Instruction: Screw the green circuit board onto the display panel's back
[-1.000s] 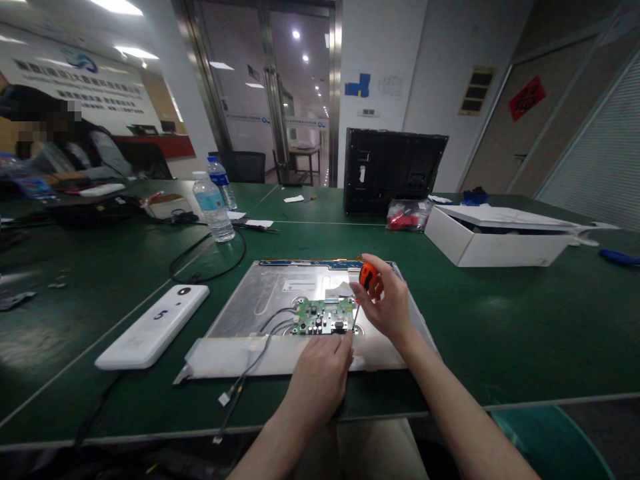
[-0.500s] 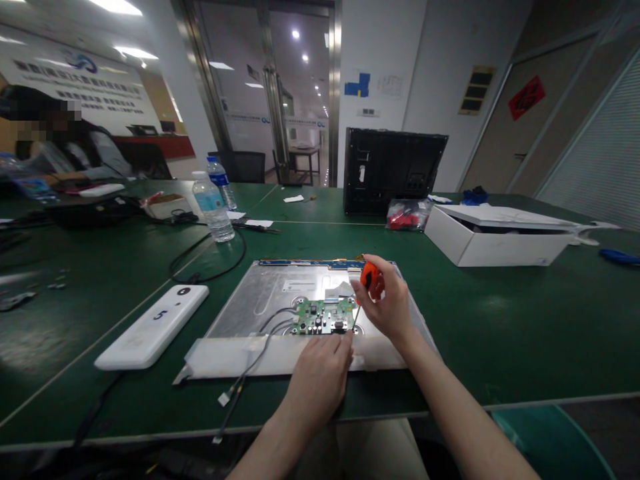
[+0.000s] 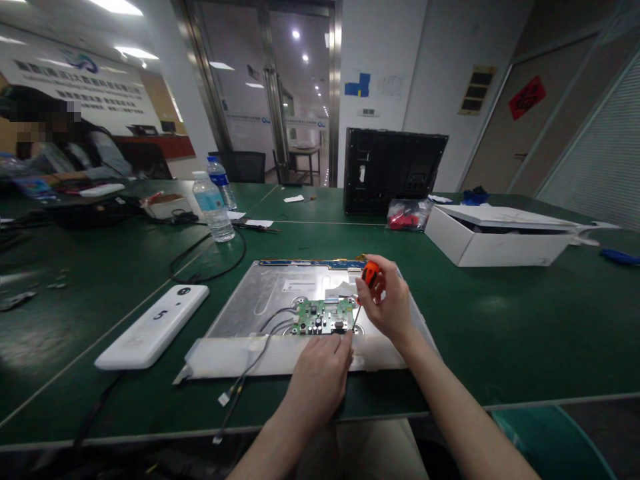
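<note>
A screwdriver with an orange and black handle [image 3: 369, 274] is gripped in the fingers of my right hand [image 3: 393, 303]. Its thin shaft slants down to the lower right corner of a green circuit board [image 3: 320, 315]. My left hand [image 3: 323, 367] lies palm down at the near edge of that board, fingers pointing forward, the outermost close to the screwdriver tip. What lies under those fingertips is hidden. The board sits on the metal back of a flat display panel [image 3: 240, 300], which has a whitish strip along its near side. Grey cables [image 3: 264, 353] run from the board toward me.
To the left lie a white power bank [image 3: 153, 328] and a black cable [image 3: 245, 250]. Water bottles [image 3: 214, 207] stand behind them. A black monitor housing [image 3: 395, 170], a bag with red contents [image 3: 406, 217] and a white box [image 3: 500, 240] are farther right. Someone sits at far left.
The screwdriver handle has turned slightly and my right fingers have shifted around it. My left hand and the panel stay in place.
</note>
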Tool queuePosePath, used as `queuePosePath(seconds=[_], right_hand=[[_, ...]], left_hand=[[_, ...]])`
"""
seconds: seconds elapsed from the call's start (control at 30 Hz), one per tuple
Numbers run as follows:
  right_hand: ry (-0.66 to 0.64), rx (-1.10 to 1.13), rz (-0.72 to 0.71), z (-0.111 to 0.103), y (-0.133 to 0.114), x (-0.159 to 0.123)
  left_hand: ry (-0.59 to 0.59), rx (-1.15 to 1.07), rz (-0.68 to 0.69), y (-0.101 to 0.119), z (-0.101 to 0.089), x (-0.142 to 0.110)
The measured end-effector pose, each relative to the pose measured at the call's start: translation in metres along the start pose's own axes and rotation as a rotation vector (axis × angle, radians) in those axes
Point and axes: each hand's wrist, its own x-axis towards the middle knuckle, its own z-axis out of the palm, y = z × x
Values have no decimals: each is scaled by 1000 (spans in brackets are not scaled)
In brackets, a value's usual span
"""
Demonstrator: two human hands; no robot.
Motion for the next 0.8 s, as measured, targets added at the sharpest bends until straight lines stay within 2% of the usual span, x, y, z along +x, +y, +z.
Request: queuePosePath(seconds=[0.13, 0.37, 0.63, 0.8], right_hand=[[12, -14, -29, 0, 0, 1], [-48, 67, 18, -2, -1, 0], [11, 3, 10, 1, 2, -1], [2, 12, -18, 1, 1, -1]], left_hand=[[1, -1, 0, 0, 0, 1], [5, 2, 4, 0, 2, -1], [22, 5, 14, -1, 2, -1], [-3, 0, -3, -1, 2, -1]])
